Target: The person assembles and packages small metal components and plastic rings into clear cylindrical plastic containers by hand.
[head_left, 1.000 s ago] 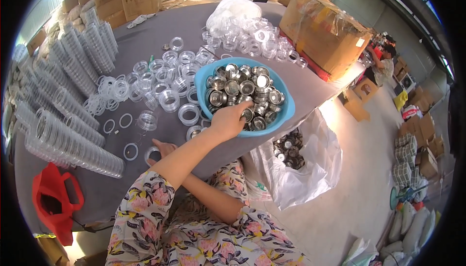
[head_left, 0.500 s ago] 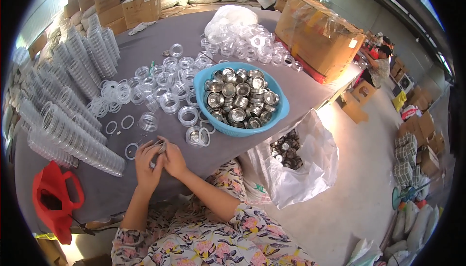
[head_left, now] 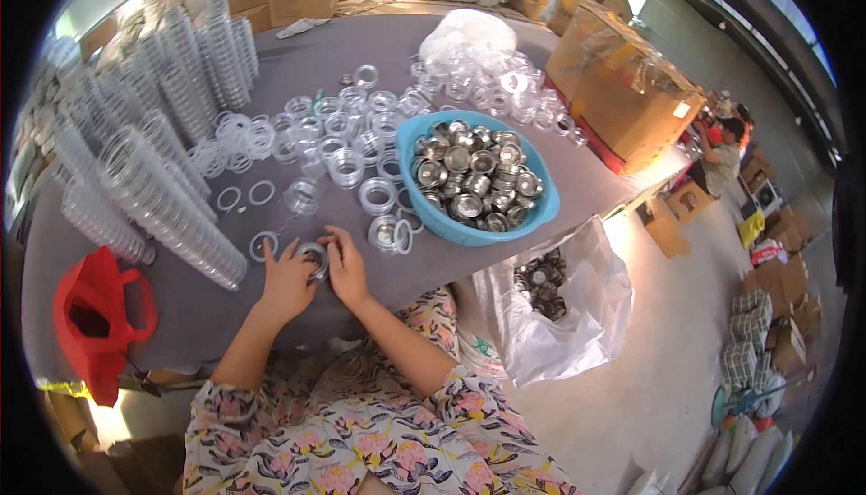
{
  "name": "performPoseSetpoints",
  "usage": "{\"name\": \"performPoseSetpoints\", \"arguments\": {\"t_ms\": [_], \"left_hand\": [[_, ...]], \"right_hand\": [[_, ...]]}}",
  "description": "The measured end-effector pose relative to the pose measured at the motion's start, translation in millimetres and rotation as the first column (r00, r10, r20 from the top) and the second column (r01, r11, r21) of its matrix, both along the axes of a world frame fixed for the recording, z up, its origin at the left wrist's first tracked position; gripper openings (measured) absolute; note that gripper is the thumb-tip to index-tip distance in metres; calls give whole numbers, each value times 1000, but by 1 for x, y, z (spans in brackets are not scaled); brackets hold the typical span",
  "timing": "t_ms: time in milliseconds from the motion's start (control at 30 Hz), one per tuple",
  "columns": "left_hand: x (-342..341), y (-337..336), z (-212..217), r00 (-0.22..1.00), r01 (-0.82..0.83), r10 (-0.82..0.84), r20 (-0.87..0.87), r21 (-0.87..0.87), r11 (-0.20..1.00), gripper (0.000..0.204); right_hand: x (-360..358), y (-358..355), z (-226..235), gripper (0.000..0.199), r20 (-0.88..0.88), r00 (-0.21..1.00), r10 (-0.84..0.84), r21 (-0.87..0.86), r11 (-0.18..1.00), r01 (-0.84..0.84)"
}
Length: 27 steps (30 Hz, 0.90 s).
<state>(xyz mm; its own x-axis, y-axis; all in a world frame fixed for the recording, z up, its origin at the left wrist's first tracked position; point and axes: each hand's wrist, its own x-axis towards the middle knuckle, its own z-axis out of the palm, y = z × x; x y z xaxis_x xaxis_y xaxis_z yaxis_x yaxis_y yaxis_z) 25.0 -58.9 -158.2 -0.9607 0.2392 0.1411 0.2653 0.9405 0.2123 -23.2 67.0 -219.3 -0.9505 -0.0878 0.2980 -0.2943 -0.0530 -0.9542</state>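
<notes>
Near the front edge of the table, a round metal-and-clear-plastic piece (head_left: pixel 313 260) lies between my hands. My left hand (head_left: pixel 290 284) has its fingers curled over the piece's left side, with one finger reaching beside a white ring (head_left: pixel 263 246) on the cloth. On the other side, my right hand (head_left: pixel 346 268) is close against the piece with its fingers stretched out and somewhat apart. Whether it touches the piece is hard to make out. Just beyond my hands stand a clear plastic ring (head_left: pixel 303 195) and a clear ring holding a metal cup (head_left: pixel 382 234).
A blue basin (head_left: pixel 492 233) full of metal cups stands to the right, a white sack (head_left: pixel 586 333) of cups below it. Stacked clear plastic cases (head_left: pixel 171 215) and a red bag (head_left: pixel 99 305) are at left. Behind lie loose clear rings (head_left: pixel 347 125) and a cardboard box (head_left: pixel 622 89).
My hands have come apart from being clasped around the small piece, which now shows between them lower to the table. The whole view has shifted, moving the scene rightward.
</notes>
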Motion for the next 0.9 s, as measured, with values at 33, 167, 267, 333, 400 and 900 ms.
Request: {"name": "performPoseSetpoints", "arguments": {"t_ms": [33,167,267,333,400,900], "left_hand": [[-3,1,3,999,45,-44,-8,67,997,24],[20,-9,-34,987,12,38,-155,309,951,22],[41,-4,-29,960,-44,157,-230,431,901,23],[53,5,-9,920,59,266,-286,774,630,27],[70,0,33,889,177,204,-411,718,673,31],[54,-151,257,791,-315,177,-586,-141,938,29]], "right_hand": [[1,3,1,28,7,1000,-14,-12,1000,14],[-2,6,-3,37,29,998,-61,-263,962,66],[-6,10,-9,42,85,996,-18,-475,878,57],[-5,12,-8,42,70,998,-4,-441,897,35],[-1,10,-3,36,92,995,43,-434,901,1],[6,5,5,17,50,994,100,-157,983,-91]]}}
